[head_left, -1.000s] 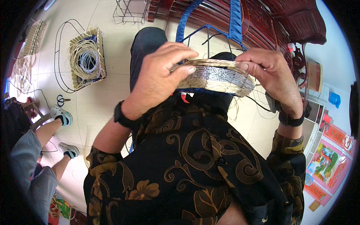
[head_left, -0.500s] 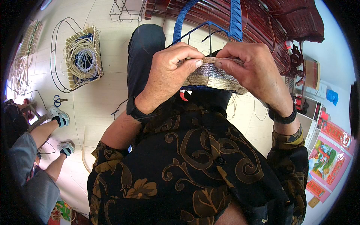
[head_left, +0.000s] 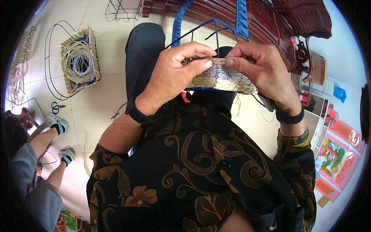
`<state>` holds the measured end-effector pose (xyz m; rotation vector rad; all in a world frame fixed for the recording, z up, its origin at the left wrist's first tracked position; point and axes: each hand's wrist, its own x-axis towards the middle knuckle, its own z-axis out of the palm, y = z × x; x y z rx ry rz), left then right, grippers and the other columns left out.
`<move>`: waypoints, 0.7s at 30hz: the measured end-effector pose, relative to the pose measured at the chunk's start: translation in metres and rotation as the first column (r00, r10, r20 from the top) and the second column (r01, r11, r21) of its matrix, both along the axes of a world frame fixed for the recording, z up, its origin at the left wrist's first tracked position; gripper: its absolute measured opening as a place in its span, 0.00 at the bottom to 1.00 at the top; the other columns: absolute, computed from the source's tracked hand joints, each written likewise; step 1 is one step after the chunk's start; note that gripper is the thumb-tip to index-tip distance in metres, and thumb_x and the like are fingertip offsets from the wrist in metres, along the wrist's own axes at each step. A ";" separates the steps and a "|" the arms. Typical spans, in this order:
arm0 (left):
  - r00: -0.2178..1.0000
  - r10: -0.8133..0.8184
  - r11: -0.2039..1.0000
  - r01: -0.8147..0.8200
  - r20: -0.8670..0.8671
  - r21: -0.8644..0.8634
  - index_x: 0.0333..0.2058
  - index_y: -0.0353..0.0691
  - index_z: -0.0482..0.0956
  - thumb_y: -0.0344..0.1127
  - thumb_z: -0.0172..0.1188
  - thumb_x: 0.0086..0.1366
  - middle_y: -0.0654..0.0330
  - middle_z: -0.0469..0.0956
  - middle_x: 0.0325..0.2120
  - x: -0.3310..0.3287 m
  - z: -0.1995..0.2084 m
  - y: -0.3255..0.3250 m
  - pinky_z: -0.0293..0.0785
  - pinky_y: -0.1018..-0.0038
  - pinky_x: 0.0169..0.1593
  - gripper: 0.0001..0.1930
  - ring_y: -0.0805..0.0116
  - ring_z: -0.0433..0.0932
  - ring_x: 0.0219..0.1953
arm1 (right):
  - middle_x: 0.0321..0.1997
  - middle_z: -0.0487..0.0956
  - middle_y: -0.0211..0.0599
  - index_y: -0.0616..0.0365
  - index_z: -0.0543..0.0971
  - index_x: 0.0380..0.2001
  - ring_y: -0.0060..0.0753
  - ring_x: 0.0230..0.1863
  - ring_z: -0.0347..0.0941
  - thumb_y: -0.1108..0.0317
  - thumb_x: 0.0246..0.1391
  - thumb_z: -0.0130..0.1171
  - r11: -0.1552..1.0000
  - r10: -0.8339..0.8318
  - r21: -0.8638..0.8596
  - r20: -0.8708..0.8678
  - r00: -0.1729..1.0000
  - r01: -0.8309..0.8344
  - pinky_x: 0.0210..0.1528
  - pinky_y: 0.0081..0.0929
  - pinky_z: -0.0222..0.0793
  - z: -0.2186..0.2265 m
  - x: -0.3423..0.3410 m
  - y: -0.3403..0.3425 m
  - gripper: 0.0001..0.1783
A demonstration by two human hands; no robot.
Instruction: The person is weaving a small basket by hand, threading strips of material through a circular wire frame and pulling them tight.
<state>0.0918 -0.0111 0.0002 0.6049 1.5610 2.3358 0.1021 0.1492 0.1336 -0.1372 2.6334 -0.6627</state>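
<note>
A half-woven basket (head_left: 218,80) of pale straw-coloured strands sits in my lap, with a dark wire frame and a handle wrapped in blue strip (head_left: 241,21) rising at its far side. My left hand (head_left: 176,71) is closed at the basket's upper edge, its thumb pressing the strands there. At the same edge, a short way to the right, my right hand (head_left: 262,69) pinches with thumb and forefinger. A short stretch of bare rim shows between the two thumbs. Fingertips behind the edge are hidden. Something small and red (head_left: 186,97) shows under the basket.
On the floor at left stands a wire-framed basket (head_left: 97,58) holding coiled strands (head_left: 75,63). Blue-handled scissors (head_left: 57,108) lie near another person's shoe (head_left: 58,123). A dark red wooden bench (head_left: 266,27) stands beyond my knees. A bare wire frame (head_left: 123,11) is at the back.
My thumbs have drawn slightly apart along the basket's edge, and my left forefinger has lifted a little off it. The whole view has shifted slightly.
</note>
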 end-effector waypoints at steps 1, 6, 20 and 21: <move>0.999 -0.031 0.999 0.031 0.033 0.026 0.34 0.34 0.78 0.27 0.57 0.57 0.63 0.79 0.27 -0.002 0.001 -0.002 0.71 0.82 0.34 0.06 0.79 0.75 0.29 | 0.18 0.73 0.30 0.63 0.78 0.27 0.15 0.22 0.64 0.69 0.51 0.59 0.996 -0.023 -0.092 -0.025 0.999 0.020 0.25 0.19 0.61 -0.005 0.001 0.002 0.07; 0.994 -0.088 0.994 0.085 0.057 0.062 0.31 0.35 0.78 0.27 0.59 0.56 0.65 0.77 0.25 -0.008 0.001 0.000 0.70 0.84 0.33 0.04 0.80 0.73 0.28 | 0.17 0.73 0.29 0.61 0.78 0.28 0.13 0.21 0.63 0.67 0.51 0.60 0.975 -0.055 -0.219 -0.039 0.998 0.045 0.24 0.17 0.61 -0.012 0.005 0.006 0.08; 0.992 -0.063 0.991 0.050 0.110 0.123 0.30 0.34 0.78 0.25 0.59 0.56 0.62 0.79 0.25 -0.008 -0.006 0.005 0.72 0.83 0.34 0.03 0.80 0.75 0.28 | 0.35 0.72 0.23 0.39 0.83 0.32 0.33 0.44 0.66 0.68 0.27 0.70 0.805 0.593 0.346 -0.464 0.658 -0.482 0.39 0.32 0.65 -0.005 0.020 0.012 0.20; 0.992 -0.051 0.988 0.033 0.117 0.154 0.30 0.33 0.78 0.25 0.58 0.56 0.62 0.79 0.25 -0.007 -0.006 0.006 0.72 0.83 0.34 0.03 0.80 0.75 0.28 | 0.33 0.73 0.23 0.42 0.82 0.29 0.32 0.41 0.66 0.66 0.28 0.68 0.806 0.588 0.303 -0.499 0.636 -0.508 0.39 0.30 0.62 -0.009 0.019 0.010 0.16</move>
